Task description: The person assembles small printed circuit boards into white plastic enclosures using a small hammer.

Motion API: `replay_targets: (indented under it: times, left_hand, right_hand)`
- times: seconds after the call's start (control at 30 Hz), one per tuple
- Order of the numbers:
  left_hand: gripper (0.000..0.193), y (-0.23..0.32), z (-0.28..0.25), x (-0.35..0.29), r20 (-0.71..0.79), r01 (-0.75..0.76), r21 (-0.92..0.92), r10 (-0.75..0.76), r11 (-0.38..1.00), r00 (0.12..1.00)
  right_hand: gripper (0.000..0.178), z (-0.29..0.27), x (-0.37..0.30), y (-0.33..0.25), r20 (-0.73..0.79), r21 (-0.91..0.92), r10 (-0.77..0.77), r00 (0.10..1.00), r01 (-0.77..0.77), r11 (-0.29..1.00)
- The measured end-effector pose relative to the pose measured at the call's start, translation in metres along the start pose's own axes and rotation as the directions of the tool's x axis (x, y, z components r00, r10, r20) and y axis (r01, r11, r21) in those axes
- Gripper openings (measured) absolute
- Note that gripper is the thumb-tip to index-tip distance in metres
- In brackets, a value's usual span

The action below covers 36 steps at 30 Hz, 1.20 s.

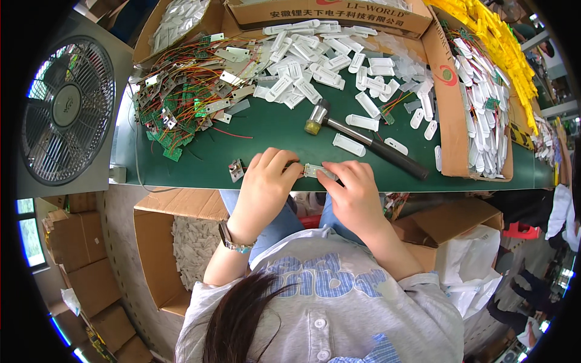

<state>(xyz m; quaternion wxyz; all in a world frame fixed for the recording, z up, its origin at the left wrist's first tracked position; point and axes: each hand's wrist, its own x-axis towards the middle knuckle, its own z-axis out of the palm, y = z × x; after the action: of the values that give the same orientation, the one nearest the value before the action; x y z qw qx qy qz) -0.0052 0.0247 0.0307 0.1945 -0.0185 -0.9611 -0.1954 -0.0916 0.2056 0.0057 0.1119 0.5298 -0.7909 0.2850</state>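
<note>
So I'm using the piece being worked on as the clock centre. The green bench [272, 136] is stretching right across, and the big cardboard box [451, 121] is standing at 2 o'clock, holding loads of white shells with some green boards showing. I'm guessing those are the done ones, but I'm not swearing to it.

Plenty is apparently waiting: a heap of white covers [302, 66] is lying at 12, and a tangle of wired circuit boards [175, 115] is sprawling around 10. So one unit is in progress, with lots left, by my reckoning.

The rubber-headed mallet [369, 143] is resting just beyond, handle pointing toward 3, nobody touching it.

Both forearms are angling in, left [224, 263] from 7, right [396, 254] from between 4 and 5, backs of the hands facing up. The left hand [266, 184] is curling its fingers and pinching the 9 o'clock end of the white casing [313, 171]; the right hand [357, 196] is gripping the 3 o'clock end. The casing is sitting between them at the bench's near edge. What's under the fingertips is hiding from me.

Last, a small metal part [236, 170] is lying at 9, just past the left hand.
</note>
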Motion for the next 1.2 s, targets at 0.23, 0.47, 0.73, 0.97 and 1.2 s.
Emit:
replay_targets:
  times: [0.23, 0.47, 0.73, 0.97, 1.2]
  left_hand:
    - [0.015, 0.01, 0.004, -0.016, -0.099, -0.117, 0.219, 0.142, 0.969, 0.985]
    - [0.017, 0.012, 0.004, -0.021, -0.098, -0.115, 0.222, 0.139, 0.968, 0.985]
    - [0.017, 0.007, 0.002, -0.016, 0.031, -0.048, 0.065, 0.046, 0.997, 0.998]
    - [0.038, -0.003, 0.007, -0.003, -0.052, -0.056, -0.085, 0.051, 0.995, 0.997]
    - [0.045, -0.013, 0.01, 0.002, 0.045, -0.099, -0.16, 0.107, 0.982, 0.993]
  right_hand:
    - [0.026, 0.001, 0.003, -0.023, -0.004, -0.063, 0.102, 0.995, -0.102, 0.993]
    - [0.026, 0.005, 0.002, -0.019, -0.017, -0.074, 0.094, 0.995, -0.095, 0.993]
    - [0.023, -0.008, 0.008, 0.019, 0.065, 0.128, -0.067, 0.996, 0.058, 0.99]
    - [0.024, -0.008, 0.007, 0.021, 0.061, 0.164, -0.056, 0.997, 0.046, 0.985]
    - [0.025, -0.009, 0.007, 0.022, 0.051, 0.173, -0.063, 0.997, 0.053, 0.983]
